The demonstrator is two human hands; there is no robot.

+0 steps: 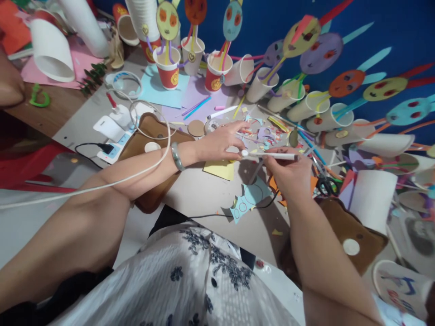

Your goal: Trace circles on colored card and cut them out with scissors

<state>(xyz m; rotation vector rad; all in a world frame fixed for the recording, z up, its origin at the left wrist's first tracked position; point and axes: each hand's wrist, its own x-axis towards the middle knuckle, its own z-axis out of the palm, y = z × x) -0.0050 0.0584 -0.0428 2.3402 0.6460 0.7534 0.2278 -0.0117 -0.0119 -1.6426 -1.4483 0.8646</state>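
My right hand [288, 174] grips a slim white pen-like stick [280, 156], held nearly level above the table. Its thin end points at a small white round piece [244, 153] at the fingertips of my left hand [220, 142]. Thumb and forefinger of that left hand close on the round piece, while the other fingers stretch over paper scraps [267, 133]. Whether the stick and the round piece touch, I cannot tell. Under the hands lie a yellow paper square [219, 170] and a light blue cut sheet [249, 199] with drawn circles.
Paper cups [168, 68] with coloured paper faces line the back. Black-handled scissors [326, 183] lie right of my right hand. A white cable [136, 174] crosses my left forearm near a power strip [115, 147]. Brown cushion-like pieces [149, 199] lie under my forearms.
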